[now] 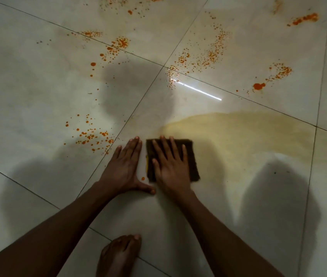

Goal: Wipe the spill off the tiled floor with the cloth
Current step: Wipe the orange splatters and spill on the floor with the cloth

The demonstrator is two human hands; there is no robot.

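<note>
Pressing down flat, the right hand point(170, 168) lies spread over a dark brown cloth point(190, 154), fingers point(159, 149) splayed wide and reaching to its far edge, the palm covering the near half. It grips nothing; it only bears on the cloth, which sits on the pale tiled floor point(28, 86) just this side of a grout crossing. A thin yellow edge shows along the cloth's left side, though the light is dim and I cannot tell whether that is stain or a second layer.

The left hand point(125, 166) rests open on the bare tile just beside the cloth, fingers together and pointing away, thumb stretched toward the right wrist. It holds nothing.

A broad yellowish smear point(248, 132) fans out from the cloth's far right corner and runs off to the right across the grout line. Orange spatter point(92, 136) dots the tile left of the hands, with one drop point(142, 178) between the left thumb and the cloth. More orange specks point(214, 50) scatter over the far tiles, and a thicker blot point(258, 86) sits to the far right. A bright streak of reflected light point(198, 90) cuts across the middle tile. A bare foot point(120, 254) stands on the floor between the forearms.
</note>
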